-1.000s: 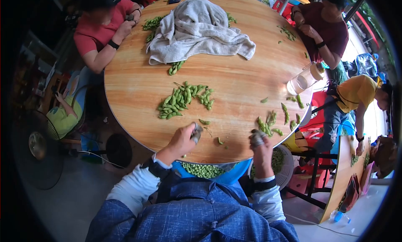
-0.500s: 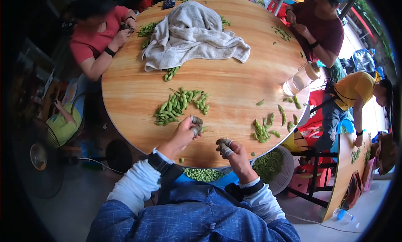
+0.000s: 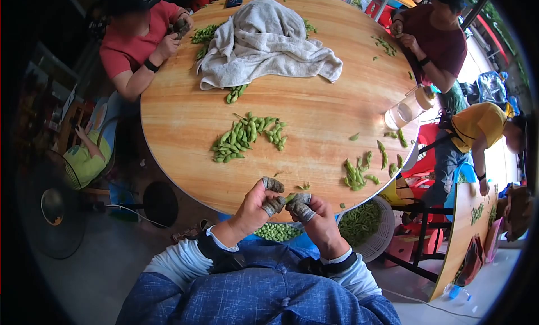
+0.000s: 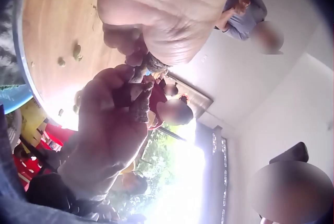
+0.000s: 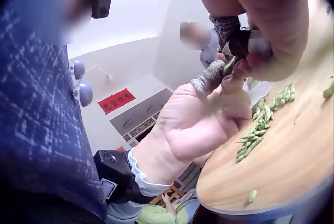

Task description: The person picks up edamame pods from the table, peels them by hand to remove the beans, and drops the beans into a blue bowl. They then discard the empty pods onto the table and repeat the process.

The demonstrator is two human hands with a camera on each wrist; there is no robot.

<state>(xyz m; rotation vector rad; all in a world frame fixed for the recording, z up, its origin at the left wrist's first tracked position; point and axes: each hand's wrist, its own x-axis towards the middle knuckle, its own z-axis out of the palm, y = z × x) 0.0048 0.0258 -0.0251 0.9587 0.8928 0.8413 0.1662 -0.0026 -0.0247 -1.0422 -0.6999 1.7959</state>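
Note:
My left hand (image 3: 251,208) and right hand (image 3: 321,223) meet at the table's front edge, thumbs and forefingers in grey wraps. Between their fingertips they pinch a green soybean pod (image 3: 289,198), mostly covered by the fingers. In the right wrist view a sliver of the pod (image 5: 228,66) shows between the wrapped fingertips. Just under the table edge, below the hands, is a blue basin of shelled green soybeans (image 3: 278,232). Ahead of the left hand lies a pile of pods (image 3: 241,137); a smaller group of pods (image 3: 355,174) lies to the right.
On the round wooden table (image 3: 314,123) a grey towel (image 3: 269,44) covers a mound at the back. A clear bottle (image 3: 409,107) stands near the right edge. A white basket of pods (image 3: 386,230) sits below on the right. Other people sit around the table.
My right hand has come from the loose pods at the right to meet the left hand. Both hands have drawn towards the front edge, and a pod is now pinched between them.

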